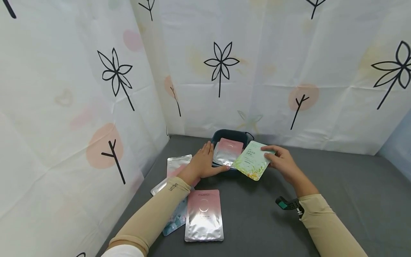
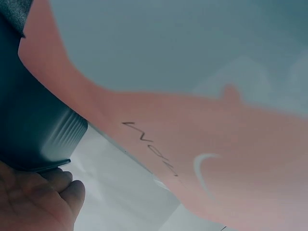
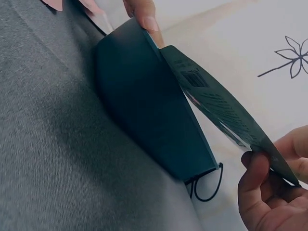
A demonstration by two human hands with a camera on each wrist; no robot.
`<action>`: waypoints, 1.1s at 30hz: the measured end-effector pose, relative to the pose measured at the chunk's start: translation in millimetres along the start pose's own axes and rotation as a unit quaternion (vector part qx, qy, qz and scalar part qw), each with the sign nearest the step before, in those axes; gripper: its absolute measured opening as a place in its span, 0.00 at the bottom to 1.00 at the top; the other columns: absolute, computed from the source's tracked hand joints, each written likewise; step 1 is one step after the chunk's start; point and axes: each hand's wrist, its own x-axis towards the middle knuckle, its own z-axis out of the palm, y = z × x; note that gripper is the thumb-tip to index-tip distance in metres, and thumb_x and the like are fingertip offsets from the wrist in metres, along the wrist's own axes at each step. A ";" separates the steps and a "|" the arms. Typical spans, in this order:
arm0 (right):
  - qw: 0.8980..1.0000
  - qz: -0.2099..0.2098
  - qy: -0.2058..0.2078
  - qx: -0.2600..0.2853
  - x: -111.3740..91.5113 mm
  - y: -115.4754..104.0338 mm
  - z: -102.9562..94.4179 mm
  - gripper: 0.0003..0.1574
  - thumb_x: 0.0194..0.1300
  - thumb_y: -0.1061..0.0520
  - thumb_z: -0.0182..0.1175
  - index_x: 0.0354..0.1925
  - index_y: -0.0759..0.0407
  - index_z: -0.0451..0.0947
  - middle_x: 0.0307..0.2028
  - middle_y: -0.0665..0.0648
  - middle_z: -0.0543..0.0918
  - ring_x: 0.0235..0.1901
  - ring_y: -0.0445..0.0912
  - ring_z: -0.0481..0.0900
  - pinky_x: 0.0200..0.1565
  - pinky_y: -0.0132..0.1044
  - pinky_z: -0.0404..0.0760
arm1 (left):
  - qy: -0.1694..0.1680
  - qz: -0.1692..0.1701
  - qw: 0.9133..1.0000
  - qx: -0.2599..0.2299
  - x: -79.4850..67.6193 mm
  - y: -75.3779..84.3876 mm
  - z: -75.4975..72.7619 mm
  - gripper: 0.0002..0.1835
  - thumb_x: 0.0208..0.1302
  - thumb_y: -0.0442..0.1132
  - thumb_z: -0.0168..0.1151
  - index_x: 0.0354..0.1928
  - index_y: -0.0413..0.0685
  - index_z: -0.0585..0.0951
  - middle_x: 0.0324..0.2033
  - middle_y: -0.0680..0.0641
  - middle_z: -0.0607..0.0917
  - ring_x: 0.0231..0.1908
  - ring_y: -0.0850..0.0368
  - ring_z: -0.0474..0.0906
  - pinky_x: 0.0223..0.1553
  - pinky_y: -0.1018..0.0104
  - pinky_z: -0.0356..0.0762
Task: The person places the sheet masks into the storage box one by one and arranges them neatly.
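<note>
My right hand point(image 1: 284, 163) pinches a light green face mask packet point(image 1: 251, 160) by its right edge, thumb on one side and fingers on the other. The packet tilts over the right front of a dark teal basket point(image 1: 229, 131), its lower left corner at the rim. Inside the basket lies a pink and silver face mask packet point(image 1: 228, 151). My left hand point(image 1: 203, 162) rests against the basket, fingers extended along its left side and thumb along the front rim. In the right wrist view, the green packet point(image 3: 216, 103) is seen nearly edge-on beside the basket wall point(image 3: 139, 96).
A pink and silver packet point(image 1: 204, 214) lies flat nearest me, beside a blue one point(image 1: 177, 216). Another silver and pink packet point(image 1: 176, 164) is partly under my left forearm. A dark wristband point(image 1: 287, 203) hangs at my right cuff. Patterned cloth point(image 1: 257, 107) walls the grey table.
</note>
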 end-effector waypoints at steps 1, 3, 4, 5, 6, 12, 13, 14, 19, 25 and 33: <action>1.000 0.000 0.002 0.002 1.7 0.4 1.2 0.29 0.82 0.59 0.52 0.74 0.70 0.69 0.63 0.76 0.76 0.42 0.35 0.85 0.46 0.36 0.88 | -0.001 0.000 1.000 0.000 -0.1 0.0 -0.2 0.66 0.65 0.84 0.47 0.84 0.34 0.50 0.85 0.33 0.49 0.85 0.42 0.46 0.83 0.46 0.54; 1.000 0.001 0.007 0.003 4.7 1.4 3.4 0.29 0.81 0.58 0.55 0.73 0.70 0.70 0.61 0.75 0.77 0.41 0.35 0.86 0.45 0.35 0.88 | -0.003 -0.001 1.000 -0.001 -0.6 0.4 -1.4 0.66 0.65 0.84 0.47 0.84 0.34 0.49 0.85 0.34 0.49 0.85 0.42 0.46 0.83 0.46 0.54; 1.000 0.002 0.009 0.002 5.9 2.1 4.4 0.29 0.81 0.58 0.56 0.73 0.70 0.71 0.60 0.75 0.77 0.41 0.35 0.86 0.44 0.35 0.88 | -0.003 -0.001 1.000 -0.002 -0.9 0.7 -1.6 0.66 0.65 0.84 0.47 0.84 0.34 0.49 0.85 0.34 0.49 0.85 0.42 0.46 0.83 0.46 0.54; 1.000 0.004 0.010 0.001 7.0 2.7 5.4 0.29 0.80 0.58 0.58 0.73 0.70 0.71 0.60 0.74 0.78 0.40 0.35 0.86 0.44 0.35 0.88 | -0.003 0.000 1.000 -0.001 -1.1 0.9 -2.0 0.66 0.65 0.84 0.47 0.84 0.35 0.48 0.85 0.33 0.49 0.85 0.42 0.46 0.83 0.46 0.53; 1.000 0.005 0.011 -0.001 8.2 3.0 6.5 0.30 0.79 0.58 0.59 0.73 0.69 0.72 0.59 0.73 0.78 0.40 0.35 0.86 0.44 0.35 0.88 | -0.004 0.000 1.000 -0.003 -1.2 0.9 -2.3 0.66 0.66 0.83 0.47 0.84 0.35 0.49 0.85 0.33 0.49 0.85 0.42 0.46 0.83 0.46 0.54; 1.000 0.009 0.010 -0.023 15.4 4.5 13.1 0.34 0.77 0.55 0.64 0.74 0.66 0.71 0.57 0.69 0.79 0.40 0.37 0.84 0.46 0.37 0.88 | -0.006 0.001 1.000 0.000 -1.6 0.9 -2.2 0.66 0.66 0.83 0.47 0.84 0.34 0.48 0.84 0.32 0.49 0.85 0.41 0.46 0.83 0.46 0.54; 1.000 0.009 0.007 -0.026 16.9 4.6 14.4 0.35 0.77 0.54 0.64 0.75 0.66 0.70 0.57 0.69 0.80 0.41 0.37 0.84 0.47 0.38 0.87 | -0.008 0.001 1.000 0.000 -1.8 1.1 -2.3 0.66 0.66 0.84 0.46 0.84 0.34 0.48 0.85 0.33 0.49 0.85 0.41 0.45 0.83 0.46 0.54; 1.000 0.009 0.005 -0.027 18.5 4.5 15.7 0.37 0.76 0.54 0.65 0.76 0.65 0.68 0.57 0.69 0.80 0.41 0.38 0.84 0.47 0.39 0.87 | -0.008 0.000 1.000 -0.001 -1.8 1.0 -2.1 0.66 0.65 0.84 0.46 0.84 0.34 0.48 0.85 0.33 0.49 0.85 0.41 0.45 0.83 0.46 0.54; 0.999 0.017 -0.005 -0.040 26.5 3.8 22.7 0.44 0.76 0.53 0.65 0.81 0.63 0.61 0.65 0.72 0.76 0.45 0.43 0.81 0.48 0.41 0.85 | -0.013 -0.008 1.000 -0.002 -0.8 1.3 -1.8 0.67 0.64 0.85 0.46 0.85 0.35 0.46 0.85 0.34 0.47 0.86 0.42 0.44 0.83 0.47 0.52; 0.998 0.033 -0.016 -0.060 34.1 1.6 32.7 0.48 0.78 0.51 0.62 0.84 0.62 0.52 0.69 0.72 0.71 0.45 0.49 0.78 0.48 0.46 0.81 | -0.013 -0.012 1.000 0.001 -0.4 1.2 -0.9 0.67 0.65 0.85 0.46 0.85 0.35 0.47 0.85 0.35 0.47 0.85 0.42 0.45 0.83 0.48 0.53; 0.996 0.039 -0.024 -0.076 39.2 -0.5 42.6 0.56 0.78 0.50 0.62 0.87 0.56 0.40 0.61 0.72 0.75 0.47 0.61 0.80 0.47 0.49 0.80 | -0.007 -0.007 1.000 0.000 -0.6 0.6 -0.7 0.67 0.65 0.84 0.46 0.85 0.36 0.47 0.85 0.34 0.47 0.85 0.42 0.45 0.83 0.47 0.53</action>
